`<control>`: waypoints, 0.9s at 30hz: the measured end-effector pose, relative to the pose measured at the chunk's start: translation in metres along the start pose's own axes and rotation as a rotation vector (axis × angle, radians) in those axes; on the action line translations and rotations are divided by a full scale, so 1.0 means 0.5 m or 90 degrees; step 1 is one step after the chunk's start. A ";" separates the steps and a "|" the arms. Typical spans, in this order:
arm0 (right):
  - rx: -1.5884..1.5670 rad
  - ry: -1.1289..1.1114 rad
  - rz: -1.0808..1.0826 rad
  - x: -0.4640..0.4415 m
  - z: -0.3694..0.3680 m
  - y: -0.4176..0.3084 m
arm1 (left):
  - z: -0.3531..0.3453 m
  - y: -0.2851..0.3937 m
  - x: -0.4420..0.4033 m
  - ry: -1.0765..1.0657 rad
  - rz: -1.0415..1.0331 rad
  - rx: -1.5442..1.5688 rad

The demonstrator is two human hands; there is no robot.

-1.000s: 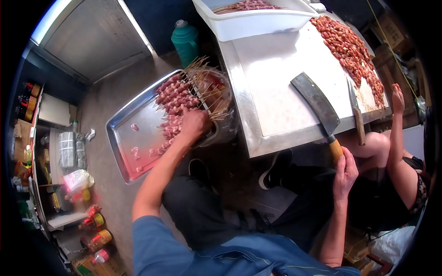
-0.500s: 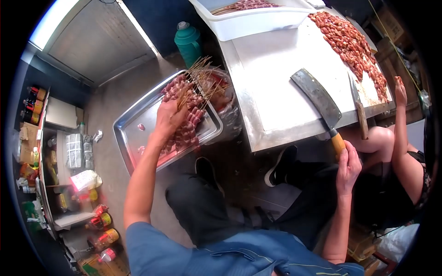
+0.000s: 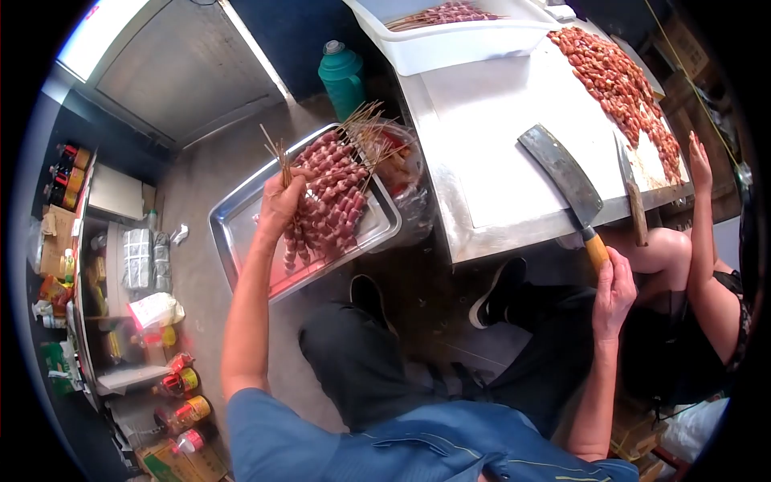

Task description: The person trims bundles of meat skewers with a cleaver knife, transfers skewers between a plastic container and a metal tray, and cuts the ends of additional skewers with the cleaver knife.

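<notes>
My left hand (image 3: 281,202) is closed round the bare stick ends of a bunch of meat skewers (image 3: 295,247), whose meat hangs down over the metal tray (image 3: 238,210). More meat skewers (image 3: 337,173) lie piled on the tray's right side, their sticks pointing to the upper right. In my right hand (image 3: 615,291) is the wooden handle of a cleaver (image 3: 564,175); its broad dark blade rests on the white tabletop near the front edge. A long knife (image 3: 633,197) with a wooden handle lies just right of the cleaver.
A heap of cut meat (image 3: 618,84) covers the table's right part. A white tub (image 3: 462,52) with skewers stands at its back. Beside the tray are a green thermos (image 3: 343,80) and a plastic bag (image 3: 411,209). A co-worker's hand (image 3: 700,165) is at right; shelves with bottles (image 3: 181,418) stand left.
My left hand has shifted left across the tray, and the gripped skewers now stand apart from the pile with sticks pointing up. My right hand keeps its hold on the cleaver. The view has shifted slightly.
</notes>
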State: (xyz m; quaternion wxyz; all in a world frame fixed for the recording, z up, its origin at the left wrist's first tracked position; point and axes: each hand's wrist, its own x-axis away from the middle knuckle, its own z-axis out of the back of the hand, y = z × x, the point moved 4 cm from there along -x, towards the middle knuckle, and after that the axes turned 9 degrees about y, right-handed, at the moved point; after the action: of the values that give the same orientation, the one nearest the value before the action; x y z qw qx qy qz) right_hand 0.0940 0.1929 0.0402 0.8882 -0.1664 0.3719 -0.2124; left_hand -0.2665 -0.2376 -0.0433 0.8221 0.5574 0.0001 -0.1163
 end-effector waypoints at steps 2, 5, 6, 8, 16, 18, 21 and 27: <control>-0.001 0.027 0.025 -0.003 0.002 -0.005 | 0.008 0.004 -0.002 0.002 -0.001 0.032; -0.029 0.072 0.027 -0.008 0.002 -0.025 | 0.008 0.012 -0.001 0.010 0.027 0.043; -0.056 0.089 0.000 -0.009 0.000 -0.034 | 0.009 0.021 0.000 0.016 0.027 0.045; -0.071 0.112 0.027 -0.015 -0.006 -0.060 | 0.010 0.029 0.002 -0.030 0.076 0.066; -0.314 -0.047 0.126 -0.080 -0.091 -0.297 | 0.031 0.030 -0.003 -0.048 0.043 0.132; -0.403 -0.149 0.101 -0.082 -0.166 -0.388 | 0.031 0.032 -0.001 -0.067 0.068 0.111; -0.493 -0.261 0.090 -0.073 -0.315 -0.480 | 0.032 0.009 -0.007 -0.062 0.021 0.130; -0.492 -0.288 0.075 -0.024 -0.570 -0.574 | 0.030 0.010 0.011 -0.102 0.009 0.172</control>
State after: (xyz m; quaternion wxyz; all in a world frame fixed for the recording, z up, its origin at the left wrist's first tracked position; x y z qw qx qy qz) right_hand -0.1945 -0.0857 -0.0129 0.8304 -0.5065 0.2294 0.0347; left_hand -0.2620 -0.2504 -0.0338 0.7376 0.6521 -0.0847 -0.1535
